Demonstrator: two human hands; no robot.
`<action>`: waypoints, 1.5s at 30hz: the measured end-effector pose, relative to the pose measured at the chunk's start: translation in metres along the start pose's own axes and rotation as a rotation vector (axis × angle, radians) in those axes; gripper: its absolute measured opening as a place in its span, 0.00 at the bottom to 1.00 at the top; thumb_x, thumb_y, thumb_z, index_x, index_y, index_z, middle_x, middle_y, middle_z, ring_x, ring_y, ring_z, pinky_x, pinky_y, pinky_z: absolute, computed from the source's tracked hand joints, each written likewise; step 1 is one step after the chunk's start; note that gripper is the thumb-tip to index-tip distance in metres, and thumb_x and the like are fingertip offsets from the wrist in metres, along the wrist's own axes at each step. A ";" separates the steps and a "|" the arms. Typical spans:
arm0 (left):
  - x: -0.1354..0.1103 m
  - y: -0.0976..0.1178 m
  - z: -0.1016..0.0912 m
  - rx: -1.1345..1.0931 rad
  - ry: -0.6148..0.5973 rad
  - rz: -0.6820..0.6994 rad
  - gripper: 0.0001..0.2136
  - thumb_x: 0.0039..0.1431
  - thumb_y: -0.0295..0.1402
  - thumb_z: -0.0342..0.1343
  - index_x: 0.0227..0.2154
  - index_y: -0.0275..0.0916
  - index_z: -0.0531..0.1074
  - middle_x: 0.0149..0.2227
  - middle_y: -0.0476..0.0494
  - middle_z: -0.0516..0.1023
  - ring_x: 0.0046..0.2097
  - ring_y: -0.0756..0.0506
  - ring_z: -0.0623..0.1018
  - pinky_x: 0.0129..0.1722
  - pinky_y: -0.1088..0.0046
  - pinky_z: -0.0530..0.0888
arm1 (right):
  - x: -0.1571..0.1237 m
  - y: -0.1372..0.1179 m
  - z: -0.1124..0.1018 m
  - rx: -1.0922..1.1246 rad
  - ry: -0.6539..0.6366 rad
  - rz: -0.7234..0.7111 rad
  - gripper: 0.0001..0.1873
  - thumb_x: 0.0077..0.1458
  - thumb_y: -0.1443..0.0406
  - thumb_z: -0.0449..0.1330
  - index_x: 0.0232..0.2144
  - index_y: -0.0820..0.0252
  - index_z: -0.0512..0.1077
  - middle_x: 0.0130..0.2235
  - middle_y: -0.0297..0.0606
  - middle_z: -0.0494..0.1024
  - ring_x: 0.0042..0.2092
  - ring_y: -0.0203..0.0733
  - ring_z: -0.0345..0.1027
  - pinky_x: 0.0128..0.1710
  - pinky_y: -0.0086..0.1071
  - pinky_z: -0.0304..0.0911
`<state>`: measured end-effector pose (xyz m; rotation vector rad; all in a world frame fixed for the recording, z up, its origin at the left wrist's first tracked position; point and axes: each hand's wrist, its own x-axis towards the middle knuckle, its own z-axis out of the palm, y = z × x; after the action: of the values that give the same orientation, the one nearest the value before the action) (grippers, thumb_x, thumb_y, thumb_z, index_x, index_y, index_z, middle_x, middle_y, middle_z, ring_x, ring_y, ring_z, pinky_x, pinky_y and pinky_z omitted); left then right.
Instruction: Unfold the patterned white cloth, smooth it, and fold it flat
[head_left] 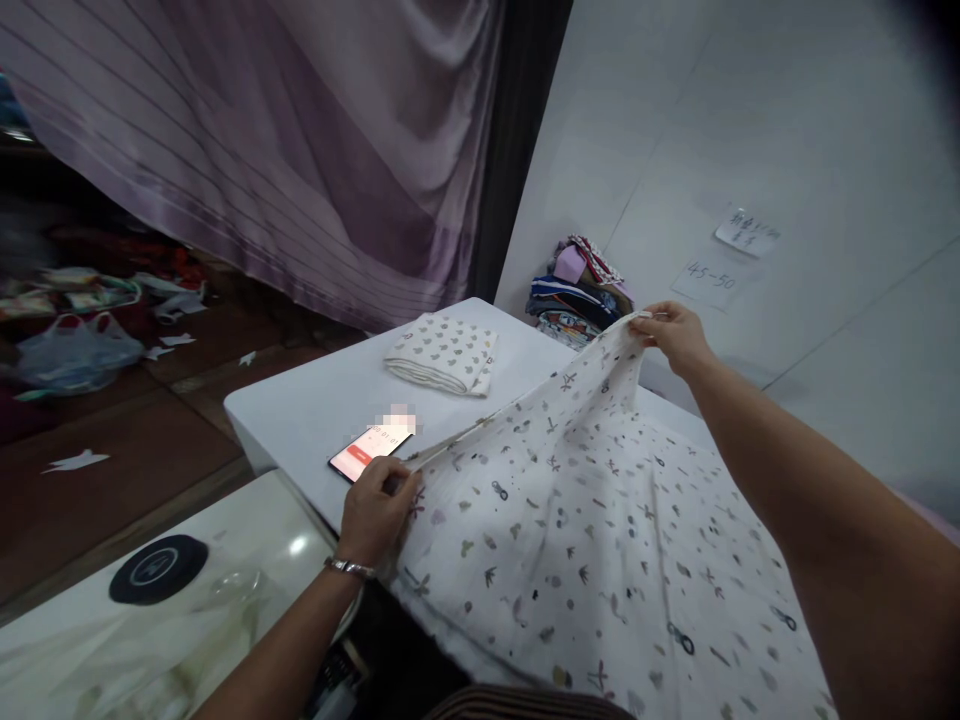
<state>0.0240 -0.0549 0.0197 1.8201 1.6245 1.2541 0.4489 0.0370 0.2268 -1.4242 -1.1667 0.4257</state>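
A white cloth [592,520] printed with small grey and dark shapes is spread over a white table [300,410]. My left hand [375,512], with a metal bracelet at the wrist, is closed on the cloth's near left edge. My right hand [673,334] pinches a far corner and holds it up above the table, so the top edge runs taut between both hands. A phone [369,451] with a red and white screen lies on the table just beyond my left hand.
A folded patterned cloth [444,353] lies further back on the table. A pile of coloured clothes [577,290] sits against the white wall, under two paper notes [746,233]. A purple curtain [315,150] hangs behind. A glossy counter with a black round disc [159,569] is at lower left.
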 end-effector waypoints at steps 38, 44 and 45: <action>0.013 -0.021 0.026 0.649 -0.336 -0.076 0.14 0.62 0.32 0.41 0.46 0.43 0.66 0.44 0.44 0.73 0.41 0.45 0.74 0.27 0.73 0.64 | 0.085 0.119 0.185 -0.164 -0.164 0.026 0.07 0.47 0.64 0.57 0.31 0.55 0.64 0.29 0.34 0.71 0.31 0.39 0.65 0.30 0.33 0.65; 0.017 -0.021 0.032 0.723 -0.396 -0.141 0.13 0.62 0.32 0.39 0.41 0.43 0.68 0.42 0.44 0.73 0.39 0.45 0.74 0.25 0.73 0.62 | 0.077 0.167 0.210 -0.148 -0.252 0.084 0.13 0.47 0.62 0.59 0.37 0.54 0.62 0.31 0.33 0.73 0.33 0.39 0.66 0.31 0.31 0.64; 0.018 -0.021 0.033 0.736 -0.396 -0.151 0.13 0.62 0.32 0.39 0.41 0.43 0.68 0.43 0.44 0.73 0.39 0.46 0.74 0.25 0.73 0.63 | 0.076 0.174 0.214 -0.149 -0.260 0.095 0.14 0.47 0.61 0.59 0.38 0.54 0.62 0.32 0.33 0.73 0.33 0.39 0.66 0.31 0.32 0.64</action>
<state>0.0372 -0.0239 -0.0077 2.0984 2.0748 0.1825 0.3783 0.2463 0.0451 -1.5915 -1.3652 0.6151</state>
